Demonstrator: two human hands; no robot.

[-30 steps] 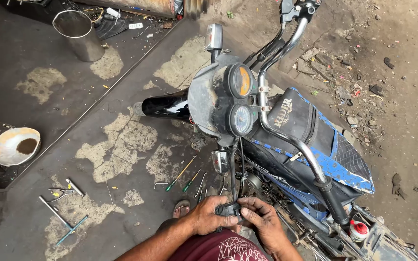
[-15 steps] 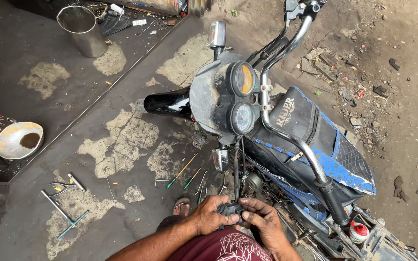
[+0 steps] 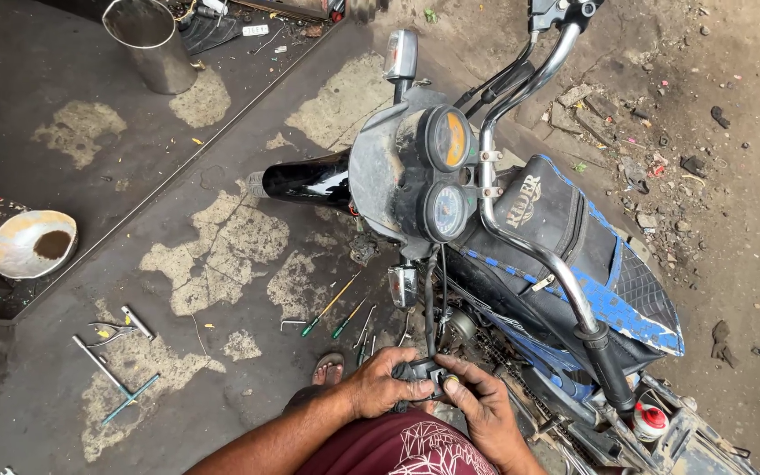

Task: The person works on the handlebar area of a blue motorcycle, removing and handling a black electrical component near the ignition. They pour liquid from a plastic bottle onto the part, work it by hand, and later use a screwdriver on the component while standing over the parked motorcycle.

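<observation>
A black and blue motorcycle point(image 3: 538, 229) stands in front of me, seen from above, with two round gauges point(image 3: 446, 171) and a chrome handlebar point(image 3: 521, 237). My left hand point(image 3: 380, 383) and my right hand point(image 3: 477, 400) both grip a small black switch unit point(image 3: 427, 371) that hangs on black cables point(image 3: 433, 299) from the handlebar. The fingers of both hands wrap round the unit and hide most of it. My sandalled foot point(image 3: 328, 368) shows just left of my left hand.
Green-handled screwdrivers point(image 3: 332, 308) and small tools lie on the stained concrete by the front wheel. A T-handle wrench and pliers point(image 3: 116, 361) lie at left. A metal bowl point(image 3: 31, 244) and a steel bucket point(image 3: 147, 40) stand further left. Rubble covers the ground at right.
The view has shifted slightly up and to the left. Both hands stay on the switch unit with only small finger movements.
</observation>
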